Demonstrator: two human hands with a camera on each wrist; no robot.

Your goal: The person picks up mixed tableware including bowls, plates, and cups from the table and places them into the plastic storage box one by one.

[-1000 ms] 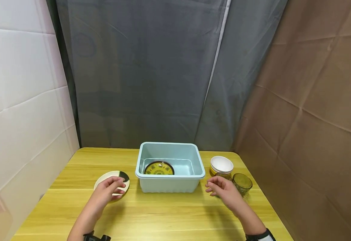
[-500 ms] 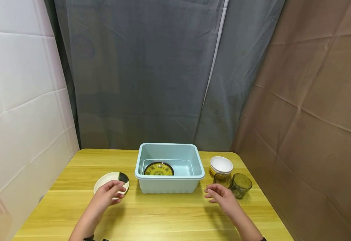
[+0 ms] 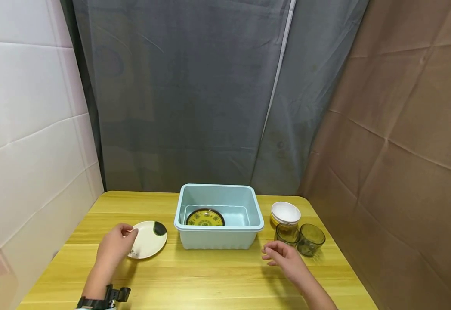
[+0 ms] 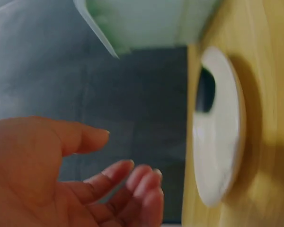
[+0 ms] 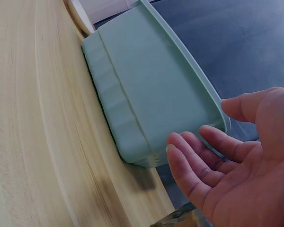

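As the head view shows, the left hand (image 3: 114, 246) is at the left edge of the plate (image 3: 149, 241), which lies on the bench (image 3: 202, 280) beside the bin (image 3: 219, 239); the right hand (image 3: 286, 260) is near two glasses (image 3: 311, 239) and a bowl (image 3: 285, 212), and a yellow disc (image 3: 205, 218) is inside the bin. Left wrist view: fingers loosely bent, parted from the thumb, holding nothing, apart from the plate. Right wrist view: fingers relaxed, thumb apart, holding nothing

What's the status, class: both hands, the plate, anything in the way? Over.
Left hand empty, hovering by the plate. Right hand empty, near the glasses. Plate on table. Nothing seen between left hand and plate.
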